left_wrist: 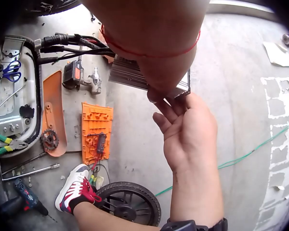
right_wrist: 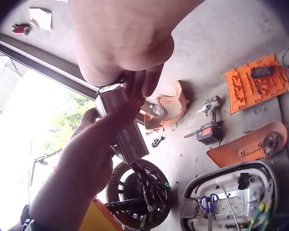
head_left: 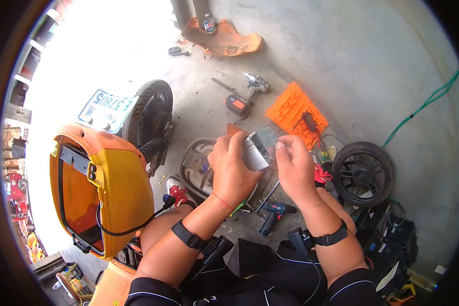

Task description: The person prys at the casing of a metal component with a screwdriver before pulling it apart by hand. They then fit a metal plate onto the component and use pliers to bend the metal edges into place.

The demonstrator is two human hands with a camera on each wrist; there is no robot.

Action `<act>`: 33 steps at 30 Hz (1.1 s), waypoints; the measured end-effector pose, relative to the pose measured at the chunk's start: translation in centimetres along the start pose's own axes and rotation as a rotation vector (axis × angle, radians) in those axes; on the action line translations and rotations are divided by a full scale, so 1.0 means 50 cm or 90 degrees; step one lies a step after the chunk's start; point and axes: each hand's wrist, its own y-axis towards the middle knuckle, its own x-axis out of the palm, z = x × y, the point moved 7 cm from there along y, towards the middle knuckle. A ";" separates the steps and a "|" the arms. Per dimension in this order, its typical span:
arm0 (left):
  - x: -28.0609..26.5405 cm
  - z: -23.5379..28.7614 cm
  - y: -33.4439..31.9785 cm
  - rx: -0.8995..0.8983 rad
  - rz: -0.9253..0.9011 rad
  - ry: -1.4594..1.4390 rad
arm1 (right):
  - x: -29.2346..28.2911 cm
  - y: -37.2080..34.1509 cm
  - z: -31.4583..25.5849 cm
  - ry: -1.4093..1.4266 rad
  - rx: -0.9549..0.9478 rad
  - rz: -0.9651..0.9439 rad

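My left hand (head_left: 230,171) grips a silver finned metal motor controller (head_left: 252,157), thumb on one side and fingers on the other. Dark cables (right_wrist: 147,185) come out of its far end in the right wrist view. The end facing my right hand (head_left: 297,171) shows a dark, speckled face like a circuit board. My right thumb and fingertips pinch a small clear plastic piece (head_left: 268,136) close beside that end. In the left wrist view, the right fingers lie right at the edge of the controller (left_wrist: 127,74), partly hidden by the left hand.
A scooter's yellow tail body (head_left: 125,188) with its rear wheel (head_left: 150,112) stands left. Around me lie a seat base (right_wrist: 226,192) with scissors (right_wrist: 209,204) and pliers, a drill (head_left: 275,217), an impact wrench (head_left: 255,82), an orange panel (head_left: 296,109) and a loose wheel (head_left: 363,173).
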 end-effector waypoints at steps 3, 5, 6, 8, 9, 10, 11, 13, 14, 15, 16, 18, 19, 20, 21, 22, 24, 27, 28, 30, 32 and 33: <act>-0.001 0.003 0.000 0.002 -0.006 0.005 | 0.004 -0.001 0.007 0.023 0.006 -0.008; -0.003 0.006 -0.002 0.013 0.004 0.018 | 0.009 -0.002 0.014 0.043 0.030 -0.019; -0.003 0.006 -0.003 0.011 0.003 0.018 | 0.009 -0.002 0.018 0.043 0.030 -0.020; -0.006 0.011 -0.004 0.027 0.019 0.041 | 0.013 0.000 0.040 0.124 0.094 -0.046; -0.008 0.013 -0.004 0.025 0.020 0.041 | 0.010 0.001 0.041 0.123 0.095 -0.048; -0.010 0.015 -0.004 0.017 0.015 0.043 | 0.011 0.002 0.044 0.128 0.109 -0.063; -0.011 0.016 -0.004 0.008 0.011 0.045 | 0.013 0.003 0.046 0.132 0.122 -0.078; -0.011 0.016 -0.005 0.003 0.006 0.048 | 0.014 0.004 0.039 0.153 0.167 -0.084; -0.010 0.015 -0.005 0.001 0.001 0.051 | 0.016 0.002 0.042 0.175 0.210 -0.087; -0.010 0.014 -0.006 -0.001 0.001 0.051 | 0.017 0.001 0.045 0.173 0.211 -0.089; -0.010 0.013 -0.006 -0.003 -0.001 0.055 | 0.018 0.001 0.046 0.170 0.205 -0.097; -0.011 0.012 -0.005 -0.006 -0.002 0.060 | 0.020 0.002 0.046 0.167 0.198 -0.106; -0.012 0.013 -0.004 -0.006 -0.008 0.060 | 0.020 0.003 0.047 0.167 0.201 -0.105; -0.011 0.013 -0.003 -0.007 -0.014 0.061 | 0.020 0.003 0.048 0.168 0.203 -0.105; -0.012 0.013 -0.003 -0.008 -0.014 0.060 | 0.021 0.003 0.048 0.168 0.203 -0.105; -0.012 0.012 -0.003 -0.012 -0.017 0.060 | 0.020 0.004 0.047 0.163 0.193 -0.108; -0.011 0.010 -0.003 -0.017 -0.019 0.060 | 0.022 0.004 0.045 0.157 0.183 -0.111; -0.012 0.008 -0.004 -0.015 -0.016 0.068 | 0.023 0.004 0.048 0.165 0.193 -0.111; -0.012 0.009 -0.003 -0.014 -0.018 0.064 | 0.024 0.005 0.050 0.171 0.191 -0.111; -0.013 0.010 -0.002 -0.014 -0.020 0.060 | 0.024 0.005 0.049 0.176 0.188 -0.111; -0.015 0.012 -0.002 -0.013 -0.016 0.062 | 0.024 0.005 0.046 0.169 0.194 -0.109; -0.014 0.012 -0.002 -0.013 -0.016 0.062 | 0.025 0.005 0.045 0.169 0.194 -0.109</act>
